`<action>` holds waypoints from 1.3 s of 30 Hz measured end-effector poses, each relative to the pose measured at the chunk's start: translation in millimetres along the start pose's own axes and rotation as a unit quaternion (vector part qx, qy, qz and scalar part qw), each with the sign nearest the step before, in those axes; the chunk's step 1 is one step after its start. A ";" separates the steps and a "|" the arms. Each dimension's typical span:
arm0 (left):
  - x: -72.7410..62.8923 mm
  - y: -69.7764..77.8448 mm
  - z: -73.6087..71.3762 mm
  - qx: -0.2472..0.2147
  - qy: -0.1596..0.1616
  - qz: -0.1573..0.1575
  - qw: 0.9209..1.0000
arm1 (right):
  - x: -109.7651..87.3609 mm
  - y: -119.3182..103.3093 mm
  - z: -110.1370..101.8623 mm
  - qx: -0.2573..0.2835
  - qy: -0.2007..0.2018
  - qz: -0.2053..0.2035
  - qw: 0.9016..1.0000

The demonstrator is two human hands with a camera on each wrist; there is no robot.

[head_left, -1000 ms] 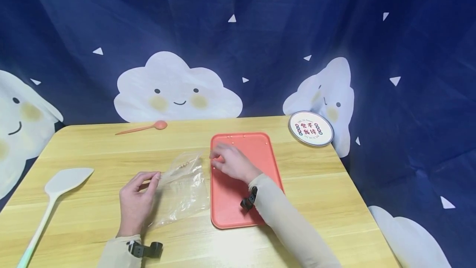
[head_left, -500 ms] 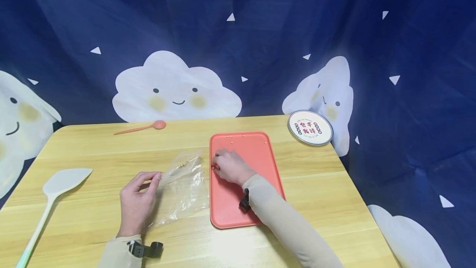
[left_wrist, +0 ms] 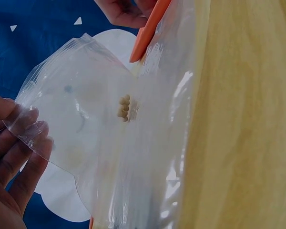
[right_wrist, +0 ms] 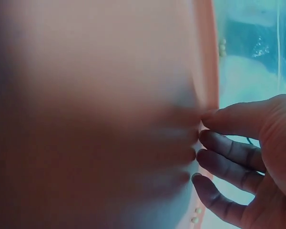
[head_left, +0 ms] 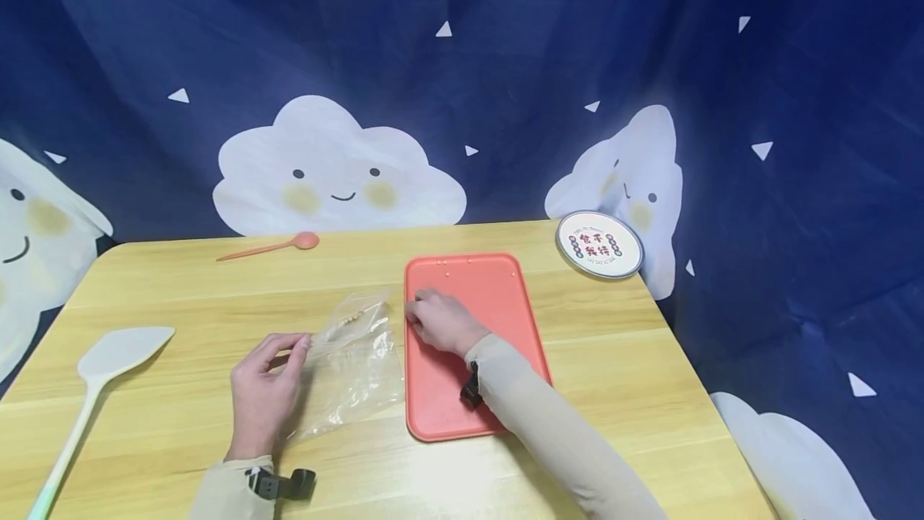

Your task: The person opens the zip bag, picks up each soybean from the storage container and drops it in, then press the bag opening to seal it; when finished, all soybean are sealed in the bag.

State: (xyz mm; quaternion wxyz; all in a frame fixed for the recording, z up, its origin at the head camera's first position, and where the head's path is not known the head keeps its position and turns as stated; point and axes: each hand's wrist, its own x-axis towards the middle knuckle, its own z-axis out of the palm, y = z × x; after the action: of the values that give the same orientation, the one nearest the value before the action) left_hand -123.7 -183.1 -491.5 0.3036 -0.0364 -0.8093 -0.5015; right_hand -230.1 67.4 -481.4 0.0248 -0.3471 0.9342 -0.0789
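In the head view my left hand [head_left: 265, 392] pinches the edge of a clear zip bag [head_left: 354, 375] lying on the table. Through the film, the left wrist view shows a small cluster of round tan beans [left_wrist: 125, 108] inside. My right hand [head_left: 446, 321] reaches over a red tray [head_left: 476, 392], fingertips down at its left rim. The right wrist view shows the thumb [right_wrist: 238, 118] and fingers slightly apart, their tips right at the tray surface, with no bean visible between them. Several loose beans [head_left: 447, 274] lie near the tray's far edge.
A white spatula [head_left: 123, 351] lies at the table's left side. Near the back edge rests a small red spoon [head_left: 306, 241]. A white round plate [head_left: 601, 244] with red lettering sits at the back right corner. A blue cloud-patterned curtain [head_left: 505, 38] hangs behind.
My right hand has come down onto the tray's left rim, its fingers now covering the spot where a bean showed. My left hand has kept its hold on the bag.
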 end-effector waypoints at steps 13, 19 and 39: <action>0.5 -2.0 -0.8 0.003 0.001 -0.005 1.000 | -9.7 3.5 -26.4 0.151 0.060 -0.002 0.987; 1.7 -0.3 -1.4 -0.002 0.011 -0.006 1.000 | -8.6 -14.3 -36.9 0.262 0.141 -0.035 0.954; 4.7 17.7 -5.0 -0.018 0.031 0.015 0.999 | 23.7 -54.6 -27.6 0.220 0.114 -0.059 0.967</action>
State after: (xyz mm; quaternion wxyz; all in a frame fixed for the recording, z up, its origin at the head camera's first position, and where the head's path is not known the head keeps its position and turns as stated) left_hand -118.8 -179.8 -473.5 0.3355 -0.0382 -0.7898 -0.5121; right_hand -215.6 14.8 -445.0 -0.0112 -0.3768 0.8683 -0.3226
